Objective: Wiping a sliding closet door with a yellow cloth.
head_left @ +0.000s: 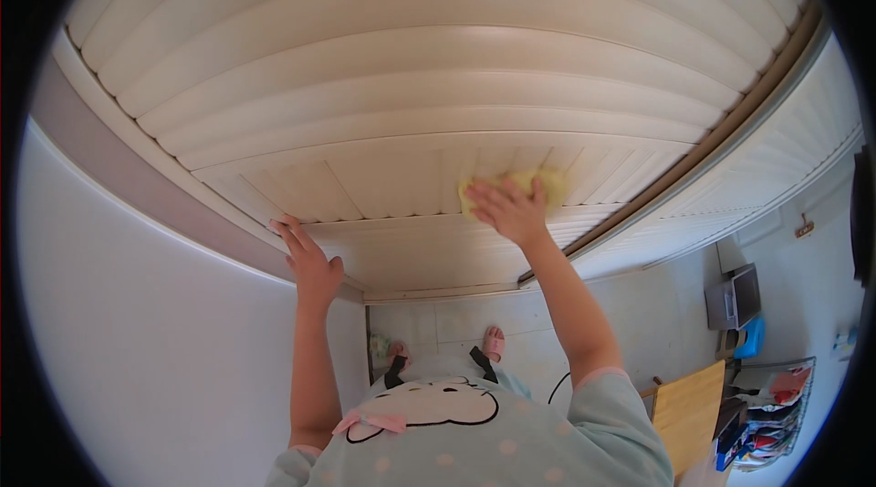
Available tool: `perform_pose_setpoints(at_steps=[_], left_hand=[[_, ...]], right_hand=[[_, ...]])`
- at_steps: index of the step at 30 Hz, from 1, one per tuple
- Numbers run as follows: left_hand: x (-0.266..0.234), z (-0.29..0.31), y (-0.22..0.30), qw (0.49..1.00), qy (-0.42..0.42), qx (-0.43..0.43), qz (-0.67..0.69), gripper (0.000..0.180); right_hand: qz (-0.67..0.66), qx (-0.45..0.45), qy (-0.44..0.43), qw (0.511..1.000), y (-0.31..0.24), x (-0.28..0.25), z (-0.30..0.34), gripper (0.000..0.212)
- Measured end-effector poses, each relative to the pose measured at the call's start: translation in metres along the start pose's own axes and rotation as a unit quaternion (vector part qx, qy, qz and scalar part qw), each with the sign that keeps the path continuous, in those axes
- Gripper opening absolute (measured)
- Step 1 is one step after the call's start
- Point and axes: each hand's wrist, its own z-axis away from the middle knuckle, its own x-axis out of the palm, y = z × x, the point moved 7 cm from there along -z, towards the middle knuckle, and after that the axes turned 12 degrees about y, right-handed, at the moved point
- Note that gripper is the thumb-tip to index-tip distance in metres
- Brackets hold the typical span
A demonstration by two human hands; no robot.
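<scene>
A cream louvred door with wide horizontal slats fills the upper part of the head view, with a flatter grooved panel lower down. My right hand lies spread over a yellow cloth, pressing it against that grooved panel; the cloth's edges show around the fingers and look slightly blurred. Resting at the door's left frame edge is my left hand, its fingers stretched out and nothing in it.
A white wall stands close on the left. Another louvred panel continues to the right. Farther right are a wooden chair or stool, a rack of shoes and other things, a grey box and a blue container.
</scene>
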Motion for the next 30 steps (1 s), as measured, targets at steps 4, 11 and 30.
perform_pose_setpoints(at_steps=[4,11,30], left_hand=[[0.002,-0.002,-0.001,1.000,0.001,0.020,0.009,0.105],[0.002,0.001,-0.006,0.998,0.020,0.025,0.058,0.104],[-0.094,-0.047,-0.066,0.968,0.215,0.073,0.104,0.061]], right_hand=[[-0.006,-0.044,-0.021,0.999,-0.024,0.003,0.007,0.048],[-0.009,0.190,0.076,0.979,0.003,-0.007,-0.132,0.051],[-0.050,0.077,0.039,0.995,-0.163,0.022,-0.132,0.044]])
